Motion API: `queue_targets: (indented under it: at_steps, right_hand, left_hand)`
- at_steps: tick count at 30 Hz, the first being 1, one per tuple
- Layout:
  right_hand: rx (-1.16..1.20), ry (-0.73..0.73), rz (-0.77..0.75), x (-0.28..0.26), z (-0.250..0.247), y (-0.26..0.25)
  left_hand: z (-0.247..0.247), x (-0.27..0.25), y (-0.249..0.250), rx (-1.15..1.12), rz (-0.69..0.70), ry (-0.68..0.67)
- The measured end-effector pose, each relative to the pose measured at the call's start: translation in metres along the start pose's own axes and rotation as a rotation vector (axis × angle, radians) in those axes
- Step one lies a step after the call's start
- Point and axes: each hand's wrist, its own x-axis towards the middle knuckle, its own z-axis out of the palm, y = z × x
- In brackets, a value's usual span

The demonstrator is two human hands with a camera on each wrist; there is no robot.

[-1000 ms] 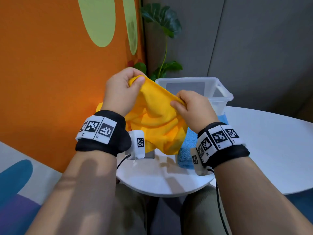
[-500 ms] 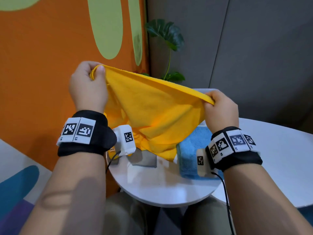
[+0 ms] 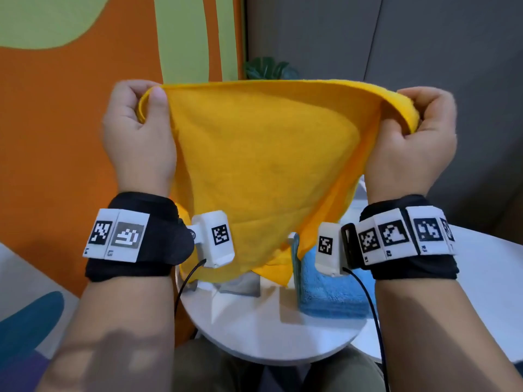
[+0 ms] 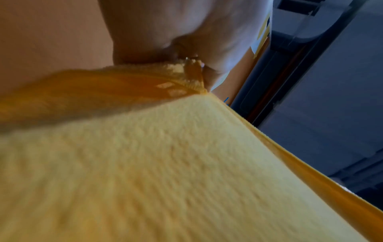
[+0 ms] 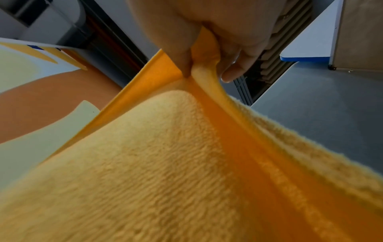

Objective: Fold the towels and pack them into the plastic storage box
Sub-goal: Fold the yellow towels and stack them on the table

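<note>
A yellow towel [image 3: 254,171] hangs stretched in the air between my two hands, above the round white table [image 3: 254,329]. My left hand [image 3: 138,128] pinches its top left corner between thumb and curled fingers. My right hand [image 3: 418,128] grips the top right corner the same way. The wrist views show the yellow towel [image 4: 165,163] [image 5: 155,163] filling the frame, with the left hand [image 4: 165,32] and the right hand [image 5: 217,32] clamped on its corners. A blue towel [image 3: 331,290] lies on the table below the right wrist. The towel hides the plastic box.
An orange and green wall [image 3: 70,108] stands close on the left. Grey panels [image 3: 368,38] and plant leaves [image 3: 268,69] are behind the towel. The table's near edge curves just above my lap.
Both hands have risen and moved apart, spreading the yellow towel from a bunched heap into a taut sheet. The box has become hidden behind it.
</note>
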Motion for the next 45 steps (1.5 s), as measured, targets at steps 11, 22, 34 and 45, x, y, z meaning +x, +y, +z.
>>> queue_targets:
  at_steps: [11, 22, 34, 45]
  right_hand:
    - [-0.546, -0.669, 0.512, -0.038, 0.009, 0.047]
    - [-0.412, -1.03, 0.466, -0.078, 0.032, 0.039]
    - [-0.354, -1.006, 0.354, -0.08, 0.037, 0.034]
    - [-0.262, -1.143, 0.228, -0.079, 0.03, 0.032]
  left_hand:
    - [0.005, -0.044, -0.043, 0.604, -0.427, -0.647]
    - [0.04, -0.084, -0.023, 0.135, -0.726, -0.869]
    - [0.043, -0.085, -0.011, 0.018, -0.711, -0.953]
    - [0.041, -0.08, -0.013, 0.049, -0.631, -0.985]
